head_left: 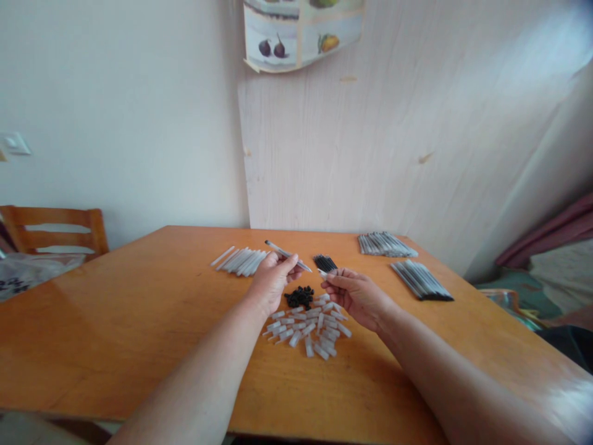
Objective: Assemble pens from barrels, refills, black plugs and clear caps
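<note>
Between the thumb and fingers of my left hand (pixel 272 277) is a pen (pixel 281 250), slanted with its black end up to the left and its pale tip down to the right. My right hand (pixel 354 293) pinches a small whitish pen cap (pixel 323 274), a short gap away from the pen's tip. Below both hands lies a loose heap of translucent pen caps (pixel 308 327). A pile of small black plugs (pixel 299 297) sits just behind those caps. Further back is a bundle of dark refills (pixel 325 262), partly hidden by my right hand.
White pen barrels (pixel 241 261) lie behind my left hand. Two rows of pens, one at the far right (pixel 386 244) and one nearer (pixel 420 281), rest on the wooden table (pixel 152 321). A wooden chair (pixel 58 227) stands at the left, and a wall closes off the back.
</note>
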Action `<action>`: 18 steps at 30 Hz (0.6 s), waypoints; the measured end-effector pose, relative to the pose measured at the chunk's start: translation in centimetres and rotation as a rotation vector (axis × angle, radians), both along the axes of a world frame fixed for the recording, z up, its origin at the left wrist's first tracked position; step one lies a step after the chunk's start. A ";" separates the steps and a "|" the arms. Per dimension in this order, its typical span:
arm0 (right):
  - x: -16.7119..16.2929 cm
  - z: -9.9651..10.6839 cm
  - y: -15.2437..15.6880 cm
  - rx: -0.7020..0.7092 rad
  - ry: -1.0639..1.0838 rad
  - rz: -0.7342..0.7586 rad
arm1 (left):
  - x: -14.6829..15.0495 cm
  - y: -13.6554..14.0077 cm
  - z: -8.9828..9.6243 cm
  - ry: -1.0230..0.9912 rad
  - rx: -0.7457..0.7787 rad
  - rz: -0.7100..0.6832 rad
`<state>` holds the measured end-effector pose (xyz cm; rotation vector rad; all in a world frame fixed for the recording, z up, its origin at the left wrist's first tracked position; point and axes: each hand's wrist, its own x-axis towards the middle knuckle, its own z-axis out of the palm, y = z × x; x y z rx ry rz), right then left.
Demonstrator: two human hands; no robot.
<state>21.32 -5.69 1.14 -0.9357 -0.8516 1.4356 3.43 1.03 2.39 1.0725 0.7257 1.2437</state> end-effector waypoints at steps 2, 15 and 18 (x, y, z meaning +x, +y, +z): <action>-0.2 0.1 -0.1 -0.006 0.021 0.014 | 0.0 -0.1 0.0 -0.010 0.003 -0.002; -0.6 0.0 -0.2 -0.016 -0.043 0.062 | 0.3 -0.3 -0.3 0.034 0.014 -0.048; -0.7 0.1 -0.3 -0.016 -0.049 0.062 | 0.3 -0.4 -0.3 0.058 0.009 -0.070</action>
